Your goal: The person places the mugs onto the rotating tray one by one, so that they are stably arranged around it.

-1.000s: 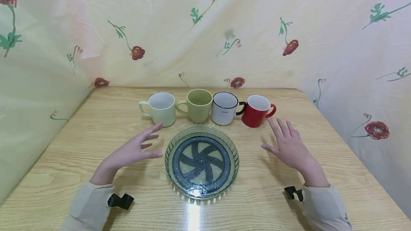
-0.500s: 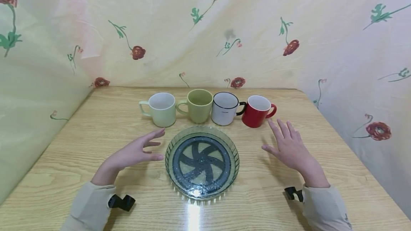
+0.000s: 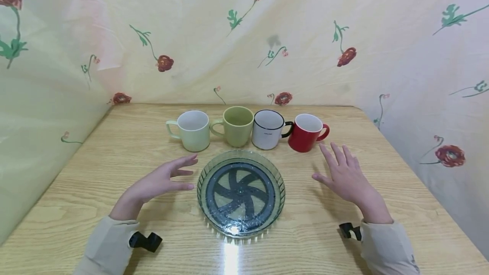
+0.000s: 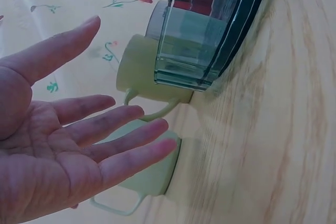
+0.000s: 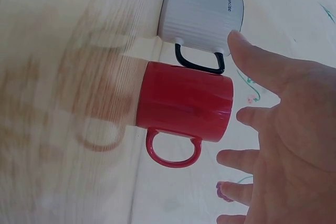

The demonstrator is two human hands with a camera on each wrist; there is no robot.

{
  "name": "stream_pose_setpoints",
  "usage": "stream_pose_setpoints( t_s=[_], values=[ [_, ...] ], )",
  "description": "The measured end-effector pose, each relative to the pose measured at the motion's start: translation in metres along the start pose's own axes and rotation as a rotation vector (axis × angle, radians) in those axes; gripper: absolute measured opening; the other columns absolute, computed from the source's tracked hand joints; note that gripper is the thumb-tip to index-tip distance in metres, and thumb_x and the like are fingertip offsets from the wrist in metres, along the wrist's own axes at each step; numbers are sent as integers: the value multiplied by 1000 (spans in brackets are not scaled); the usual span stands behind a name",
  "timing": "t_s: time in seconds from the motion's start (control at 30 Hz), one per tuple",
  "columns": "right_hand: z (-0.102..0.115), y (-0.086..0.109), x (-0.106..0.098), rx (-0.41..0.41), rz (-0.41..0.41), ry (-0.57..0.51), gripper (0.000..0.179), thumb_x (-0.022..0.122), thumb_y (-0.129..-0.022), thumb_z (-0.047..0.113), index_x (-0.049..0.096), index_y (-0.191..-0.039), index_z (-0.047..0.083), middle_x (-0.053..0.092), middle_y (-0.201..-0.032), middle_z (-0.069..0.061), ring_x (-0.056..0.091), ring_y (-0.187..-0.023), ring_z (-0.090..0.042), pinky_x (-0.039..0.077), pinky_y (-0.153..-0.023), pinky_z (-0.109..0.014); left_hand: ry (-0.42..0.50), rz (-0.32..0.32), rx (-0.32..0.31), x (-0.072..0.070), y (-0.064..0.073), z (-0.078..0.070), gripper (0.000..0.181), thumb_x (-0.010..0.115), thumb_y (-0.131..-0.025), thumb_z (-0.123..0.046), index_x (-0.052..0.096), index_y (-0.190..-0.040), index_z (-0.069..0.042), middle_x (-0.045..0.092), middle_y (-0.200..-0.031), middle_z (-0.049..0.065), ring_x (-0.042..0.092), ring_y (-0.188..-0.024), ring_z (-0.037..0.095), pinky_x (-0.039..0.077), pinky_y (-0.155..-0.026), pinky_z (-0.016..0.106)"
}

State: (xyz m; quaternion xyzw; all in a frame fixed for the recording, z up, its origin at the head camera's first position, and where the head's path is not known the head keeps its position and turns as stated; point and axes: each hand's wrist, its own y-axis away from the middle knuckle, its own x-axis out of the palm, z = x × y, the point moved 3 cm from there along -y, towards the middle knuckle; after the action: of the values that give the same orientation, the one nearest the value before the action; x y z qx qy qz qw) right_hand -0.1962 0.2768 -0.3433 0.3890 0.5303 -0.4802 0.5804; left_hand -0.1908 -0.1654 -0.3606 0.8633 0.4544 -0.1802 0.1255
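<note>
A round ribbed glass dish with a dark swirl pattern in its base lies in the middle of the table. To its left my left hand hovers, fingers spread and holding nothing. My right hand is likewise spread over the table, to the right of the dish and in front of the red mug. Behind the dish stands a row of mugs: a pale mint mug, an olive green mug, a white mug with black rim and handle, and the red one. Neither hand touches anything.
The wooden table is bordered at the back and sides by a flower-patterned cloth. A black clip sits at the left cuff, another black clip at the right.
The fingers of my left hand have lowered slightly toward the near side. The right hand, mugs and dish have stayed in place.
</note>
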Motion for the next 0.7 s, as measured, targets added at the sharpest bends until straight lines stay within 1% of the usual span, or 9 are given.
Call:
stream_pose_setpoints(
  t_s=[0.23,0.47,0.7],
  values=[
    [0,0,1,3,9,0,88,64,-90,45,19,-153,4,18,-153,-35,10,-138,-61,15,-105,-81,48,2,-7,0,0,1,83,70,-89,-21,21,-153,-2,26,-156,26,38,-136,49,48,-103,54],
    [1,0,0,6,13,1,88,65,-89,45,20,-153,3,18,-153,-35,11,-138,-61,15,-104,-81,65,5,-7,2,-3,3,81,70,-88,-18,23,-150,5,25,-156,28,39,-135,49,44,-106,56],
    [2,0,0,8,16,8,87,64,-89,45,21,-153,4,19,-153,-35,12,-138,-61,16,-104,-81,88,11,-40,7,-5,4,79,69,-89,-14,23,-150,5,27,-155,28,39,-136,48,45,-107,53]
  ],
)
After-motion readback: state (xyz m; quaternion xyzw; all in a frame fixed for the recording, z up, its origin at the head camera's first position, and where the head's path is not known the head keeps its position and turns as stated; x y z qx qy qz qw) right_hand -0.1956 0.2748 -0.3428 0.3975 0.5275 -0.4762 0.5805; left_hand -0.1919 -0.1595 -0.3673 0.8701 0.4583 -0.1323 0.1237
